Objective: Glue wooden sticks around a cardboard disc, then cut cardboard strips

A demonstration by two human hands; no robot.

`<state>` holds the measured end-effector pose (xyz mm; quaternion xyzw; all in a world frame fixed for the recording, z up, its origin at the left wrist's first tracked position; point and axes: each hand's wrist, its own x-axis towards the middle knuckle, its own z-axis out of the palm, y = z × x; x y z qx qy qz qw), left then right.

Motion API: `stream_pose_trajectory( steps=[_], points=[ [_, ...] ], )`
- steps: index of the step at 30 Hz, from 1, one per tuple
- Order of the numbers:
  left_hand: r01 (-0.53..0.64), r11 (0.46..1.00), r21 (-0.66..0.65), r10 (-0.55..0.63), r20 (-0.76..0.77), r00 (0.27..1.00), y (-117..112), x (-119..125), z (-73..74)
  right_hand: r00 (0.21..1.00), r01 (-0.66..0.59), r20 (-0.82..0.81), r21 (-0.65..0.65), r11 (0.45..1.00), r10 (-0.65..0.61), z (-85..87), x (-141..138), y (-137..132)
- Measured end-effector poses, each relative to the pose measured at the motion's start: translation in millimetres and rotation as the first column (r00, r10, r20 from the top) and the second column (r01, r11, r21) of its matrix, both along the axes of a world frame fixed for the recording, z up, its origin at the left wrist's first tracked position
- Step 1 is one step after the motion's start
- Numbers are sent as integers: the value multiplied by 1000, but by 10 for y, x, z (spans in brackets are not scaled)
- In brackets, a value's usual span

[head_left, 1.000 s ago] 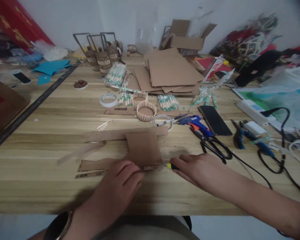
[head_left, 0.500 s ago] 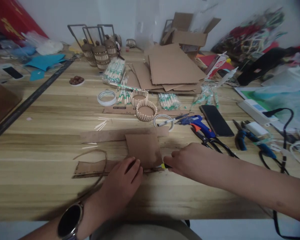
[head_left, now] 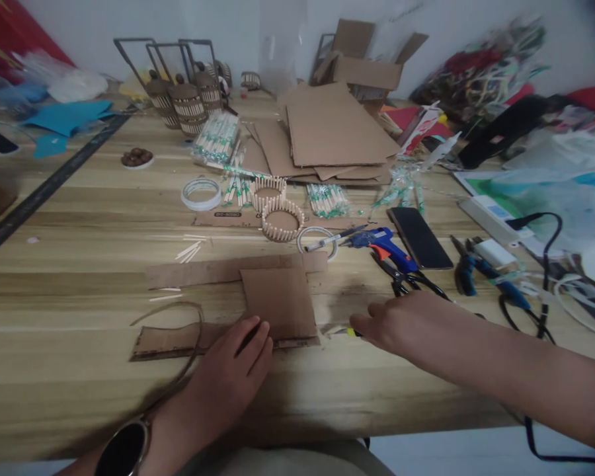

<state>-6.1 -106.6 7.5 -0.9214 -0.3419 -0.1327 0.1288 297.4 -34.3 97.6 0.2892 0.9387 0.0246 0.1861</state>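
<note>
My left hand (head_left: 238, 363) lies with fingers stretched out over the lower left part of a squarish cardboard piece (head_left: 280, 301), pressing on it. Under that piece runs a cardboard strip (head_left: 161, 338), whose left end sticks out; a thin brown cord-like strip (head_left: 198, 317) curves over it. Closed in my right hand (head_left: 391, 324) is a utility knife (head_left: 352, 332) with a bit of yellow showing. Its blade points left, a little apart from the cardboard's right edge. Most of the handle is hidden by my fingers.
Beyond lie another cardboard strip (head_left: 193, 270), two stick-lined rings (head_left: 282, 221), tape (head_left: 201, 195) and a blue glue gun (head_left: 387, 246). To the right are scissors (head_left: 421, 281), a phone (head_left: 420, 238) and pliers (head_left: 490, 271). Cardboard sheets (head_left: 337, 125) are stacked behind.
My right hand has moved right with the knife, away from the cardboard's lower right corner. My left hand stays on the cardboard. The whole view has shifted slightly.
</note>
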Motion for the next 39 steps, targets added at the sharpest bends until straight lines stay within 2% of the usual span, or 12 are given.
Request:
stream_pose_trajectory(
  steps=[7,11,14,16,19,23,27,30,31,34,37,39],
  points=[
    [-22,999,28,21,20,1000,-9,27,-12,992,117,-52,89,989,-112,-123,374,-27],
    [-8,999,33,4,135,991,19,39,71,969,228,-155,267,936,-192,-381,268,-92],
    [-1,1000,6,0,168,986,44,31,163,953,278,-201,282,918,-227,-606,168,-137],
    [9,1000,-9,-8,154,988,60,26,209,934,319,-248,257,912,-256,-654,132,-157],
    [22,1000,-19,-19,129,991,78,44,247,886,342,-384,160,926,-261,-517,64,-208],
    [13,999,-37,-9,100,995,82,116,293,816,187,-536,-109,976,-216,-244,-189,-357],
    [15,999,-41,-13,47,999,116,73,307,821,175,-499,-244,954,-278,-231,-414,-426],
    [-31,1000,0,31,42,999,180,-127,209,754,282,-471,-397,874,-457,-248,-322,-362],
    [-63,997,43,60,65,996,202,-213,159,712,319,-457,-467,825,-533,-235,-243,-334],
    [-135,991,16,134,80,988,247,-444,16,590,383,-369,-656,651,-719,-174,36,-272],
    [-128,989,-80,132,52,990,269,-565,-50,520,368,-301,-765,528,-799,-150,264,-270],
    [-125,984,-129,132,46,990,287,-593,-37,498,359,-283,-793,492,-820,-160,372,-286]
  ],
)
